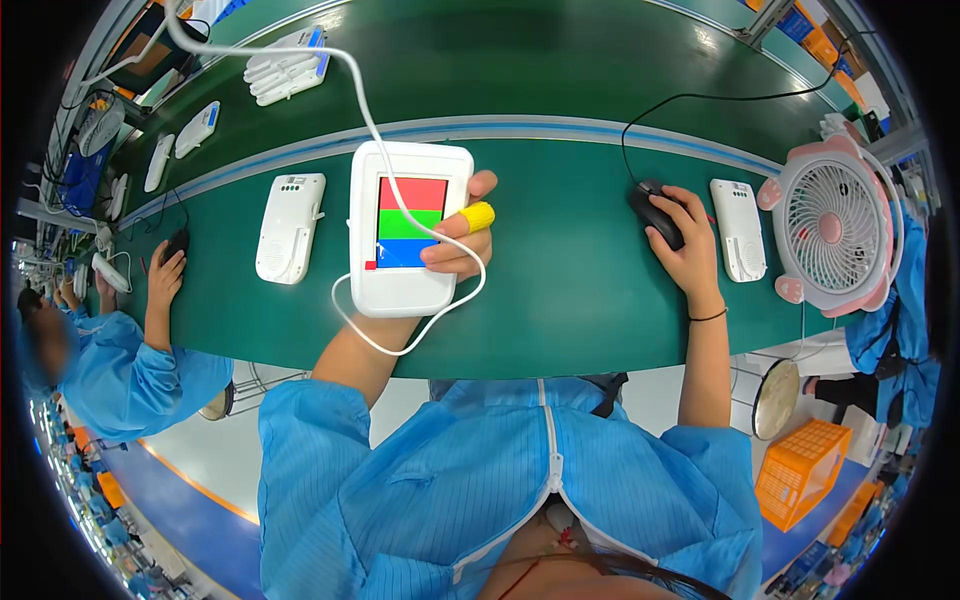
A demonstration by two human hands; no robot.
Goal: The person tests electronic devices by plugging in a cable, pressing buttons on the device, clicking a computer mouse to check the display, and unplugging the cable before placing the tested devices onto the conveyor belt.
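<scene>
Holding white device (408,295) in left hand (462,240), covering black mouse (661,222) with right hand (688,240).
Clasping device's right edge with closed left grip above tabletop (560,310), displaying red, green and blue bands; curving right grip over mouse, resting near narrow white unit (739,232) and pink-and-white fan (832,226).

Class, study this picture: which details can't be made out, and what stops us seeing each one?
All in the head view:
- Left hand's palm: hidden behind the white handheld device.
- White cable's far end: cut off by the top edge.
- Underside of the white unit left of that device: hidden against the green table.
- Markings near that unit's top: too small.
- Distant workplaces, lower left: small and blurred.
</scene>
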